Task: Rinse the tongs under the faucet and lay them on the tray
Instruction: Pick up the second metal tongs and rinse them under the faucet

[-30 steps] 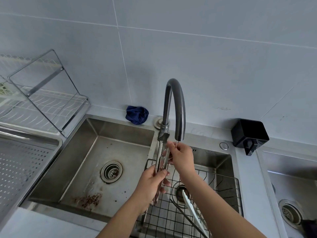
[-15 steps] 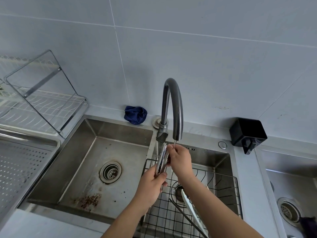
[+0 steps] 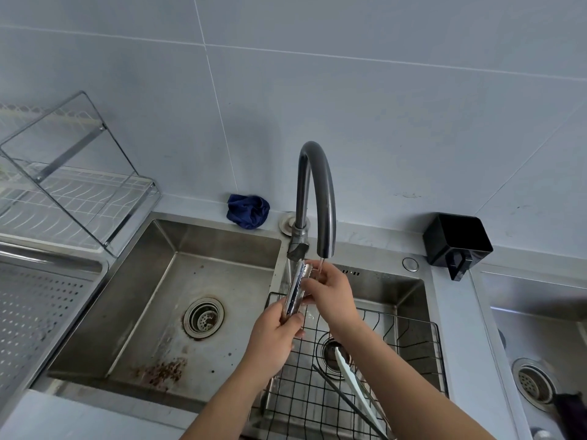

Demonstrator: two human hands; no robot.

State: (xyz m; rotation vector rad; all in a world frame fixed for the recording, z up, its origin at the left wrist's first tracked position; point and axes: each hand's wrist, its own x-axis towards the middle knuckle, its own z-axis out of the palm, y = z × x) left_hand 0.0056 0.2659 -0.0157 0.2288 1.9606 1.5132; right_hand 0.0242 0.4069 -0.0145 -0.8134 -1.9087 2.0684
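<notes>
– Tongs [image 3: 295, 287], who holds them?
– Left hand [image 3: 273, 338] grips the near end. Right hand [image 3: 330, 293] pinches the far end, just under the faucet [image 3: 314, 173].
– How to rinse well?
– I'd slide them right into the water and turn them. Then go left to the tray [image 3: 41, 312].

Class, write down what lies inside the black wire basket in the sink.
A white utensil and a dark utensil lie in the wire basket; the right forearm covers part of it.
</notes>
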